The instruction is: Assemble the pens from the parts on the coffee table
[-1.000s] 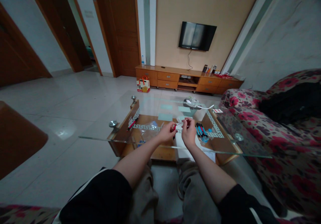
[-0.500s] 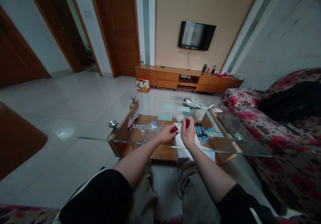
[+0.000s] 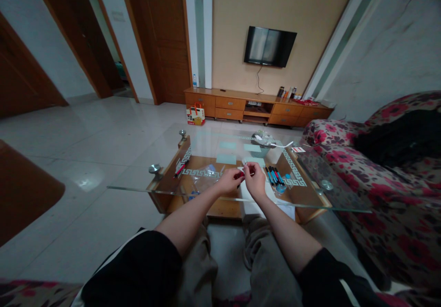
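Both hands have drawn together since a moment ago: left hand point(image 3: 230, 181) is pinched round a red pen point(image 3: 238, 176), right hand point(image 3: 255, 179) closed on its other end, apparently fitting a part. Several pens point(image 3: 274, 176), perhaps five, lie at three o'clock on the glass table point(image 3: 213, 146); one more pen point(image 3: 180, 169) at nine.

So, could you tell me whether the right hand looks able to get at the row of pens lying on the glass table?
Probably yes: the right hand is just left of the pens, with nothing between them, though it pinches a small part.
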### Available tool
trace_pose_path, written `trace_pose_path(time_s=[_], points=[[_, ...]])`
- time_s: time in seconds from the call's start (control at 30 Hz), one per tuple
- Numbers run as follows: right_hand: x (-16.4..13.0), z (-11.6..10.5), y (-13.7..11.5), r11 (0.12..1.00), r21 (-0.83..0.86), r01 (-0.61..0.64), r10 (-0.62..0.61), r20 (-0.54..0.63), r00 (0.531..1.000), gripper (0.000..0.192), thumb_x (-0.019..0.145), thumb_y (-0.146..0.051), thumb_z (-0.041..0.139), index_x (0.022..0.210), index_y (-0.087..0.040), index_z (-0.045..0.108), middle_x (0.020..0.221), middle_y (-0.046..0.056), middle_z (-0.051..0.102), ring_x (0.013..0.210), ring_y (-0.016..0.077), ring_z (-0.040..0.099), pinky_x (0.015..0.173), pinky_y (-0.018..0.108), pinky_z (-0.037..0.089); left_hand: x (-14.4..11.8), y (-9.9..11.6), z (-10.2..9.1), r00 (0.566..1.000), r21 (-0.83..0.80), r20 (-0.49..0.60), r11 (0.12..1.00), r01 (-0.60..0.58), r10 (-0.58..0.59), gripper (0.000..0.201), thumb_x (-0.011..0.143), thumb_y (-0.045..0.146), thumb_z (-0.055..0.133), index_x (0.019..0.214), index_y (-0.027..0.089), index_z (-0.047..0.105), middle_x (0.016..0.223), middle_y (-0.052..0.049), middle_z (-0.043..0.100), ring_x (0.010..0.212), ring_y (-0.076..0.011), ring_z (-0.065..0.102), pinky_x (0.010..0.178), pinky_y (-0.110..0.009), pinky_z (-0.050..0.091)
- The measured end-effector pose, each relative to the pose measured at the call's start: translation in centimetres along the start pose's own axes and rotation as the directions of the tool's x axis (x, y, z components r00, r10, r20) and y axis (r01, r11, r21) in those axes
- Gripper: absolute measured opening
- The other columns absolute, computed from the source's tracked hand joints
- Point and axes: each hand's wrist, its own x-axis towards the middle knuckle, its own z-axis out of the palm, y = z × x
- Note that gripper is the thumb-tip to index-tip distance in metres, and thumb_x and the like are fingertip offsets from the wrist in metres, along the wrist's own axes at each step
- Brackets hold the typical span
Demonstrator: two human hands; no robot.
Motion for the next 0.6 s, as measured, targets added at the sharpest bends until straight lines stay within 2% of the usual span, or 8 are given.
trace_pose_path(time_s=[0.17,0.6], points=[[0.1,0.3,0.3,0.999,-0.036,-0.003,0.004,0.028,1.0,0.03,0.094,-0.046,0.052,0.092,-0.019,0.064,0.085,0.005,0.07,0.072,0.018,0.064,0.069,0.03,0.049,0.0,0.2,0.0,1.0,0.009,-0.013,1.0,0.004,-0.003,0.02,0.087,0.027,0.058,0.075,0.014,0.068,0.071,-0.001,0.065,0.066,-0.013,0.054,0.063,-0.023,0.039],[0.1,0.7,1.4,0.999,-0.049,0.007,-0.002,0.101,0.995,0.032,0.094,-0.048,0.05,0.088,-0.019,0.063,0.083,0.005,0.068,0.073,0.019,0.061,0.072,0.031,0.048,-0.2,-0.3,-0.1,0.998,0.016,-0.067,1.0,-0.005,0.006,0.025,0.089,0.029,0.057,0.069,0.015,0.064,0.068,0.0,0.06,0.066,-0.0119,0.051,0.063,-0.023,0.037]])
